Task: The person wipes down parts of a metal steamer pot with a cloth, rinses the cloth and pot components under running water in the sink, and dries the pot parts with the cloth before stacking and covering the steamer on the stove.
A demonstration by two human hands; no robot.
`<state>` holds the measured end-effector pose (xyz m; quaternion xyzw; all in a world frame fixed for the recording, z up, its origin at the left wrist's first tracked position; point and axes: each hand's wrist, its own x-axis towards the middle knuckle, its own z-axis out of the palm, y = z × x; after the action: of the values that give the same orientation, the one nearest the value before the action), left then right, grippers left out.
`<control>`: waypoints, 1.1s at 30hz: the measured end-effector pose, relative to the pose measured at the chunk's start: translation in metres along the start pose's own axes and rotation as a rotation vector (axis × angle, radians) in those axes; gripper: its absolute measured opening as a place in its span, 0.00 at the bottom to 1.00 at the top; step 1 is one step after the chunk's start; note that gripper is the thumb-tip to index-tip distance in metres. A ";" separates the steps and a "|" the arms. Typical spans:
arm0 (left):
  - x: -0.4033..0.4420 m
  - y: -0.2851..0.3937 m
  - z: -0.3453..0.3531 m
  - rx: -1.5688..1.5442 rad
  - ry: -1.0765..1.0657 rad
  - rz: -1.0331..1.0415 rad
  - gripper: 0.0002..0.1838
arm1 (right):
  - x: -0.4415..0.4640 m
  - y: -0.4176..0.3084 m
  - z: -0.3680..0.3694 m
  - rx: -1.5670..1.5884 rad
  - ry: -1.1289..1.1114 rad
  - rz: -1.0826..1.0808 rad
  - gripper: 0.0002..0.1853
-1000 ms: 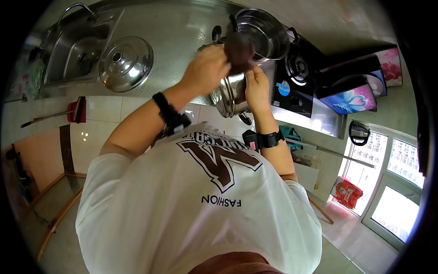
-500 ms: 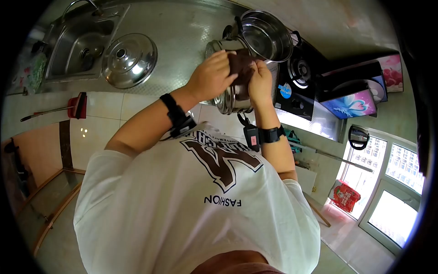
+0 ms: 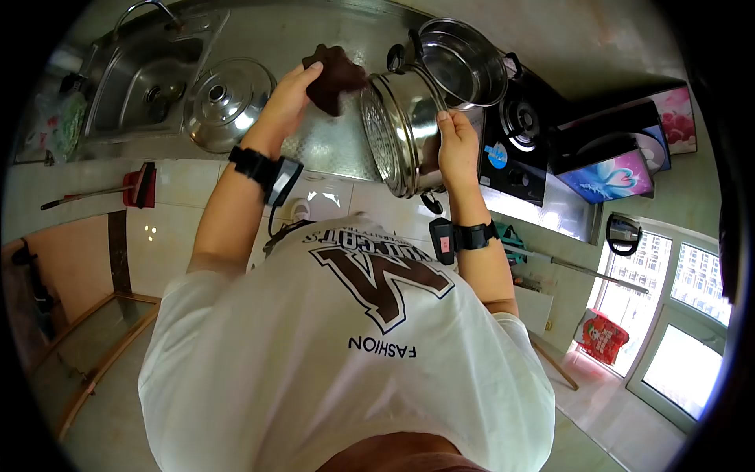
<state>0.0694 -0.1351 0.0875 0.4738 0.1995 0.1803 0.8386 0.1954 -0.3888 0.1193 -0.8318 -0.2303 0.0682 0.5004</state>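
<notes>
My left hand [image 3: 289, 98] is closed on a dark brown cloth [image 3: 334, 79], held up above the counter to the left of a steel steamer pot [image 3: 403, 130]. That pot is tipped on its side, its perforated steel face turned to the left. At its right edge, my right hand [image 3: 458, 145] grips the rim, thumb on top; the fingers beneath are mostly hidden. Just behind it stands another steel pot [image 3: 460, 67], upright and open, with black handles. A domed steel lid [image 3: 228, 102] lies on the counter beyond my left forearm.
A sink [image 3: 141, 98] with a faucet is at the far left of the steel counter [image 3: 275, 35]. On the right are a black gas stove [image 3: 515, 161] and a colourful box [image 3: 605, 177]. A red dustpan [image 3: 140, 187] is below the counter's left part.
My left hand has moved left with the cloth, away from the pot. The pot has turned so its perforated face shows. My right hand now grips its rim.
</notes>
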 end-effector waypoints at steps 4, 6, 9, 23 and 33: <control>0.000 -0.005 -0.002 -0.424 -0.116 0.000 0.19 | -0.010 -0.013 -0.003 0.118 -0.007 0.086 0.13; 0.000 -0.011 -0.005 -0.561 -0.122 -0.034 0.20 | -0.008 -0.003 -0.004 0.122 -0.022 0.071 0.13; -0.008 -0.020 -0.002 -0.715 -0.104 -0.108 0.21 | -0.013 -0.006 -0.007 0.146 -0.043 0.087 0.12; -0.038 -0.055 0.089 0.906 -0.140 0.831 0.12 | -0.028 0.004 -0.015 0.133 -0.085 0.059 0.12; 0.024 -0.060 0.086 1.051 0.074 0.549 0.25 | -0.019 -0.007 -0.011 0.032 -0.013 0.128 0.12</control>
<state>0.1402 -0.2141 0.0719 0.8533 0.1613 0.2838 0.4067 0.1804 -0.4029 0.1286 -0.8362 -0.1786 0.1095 0.5069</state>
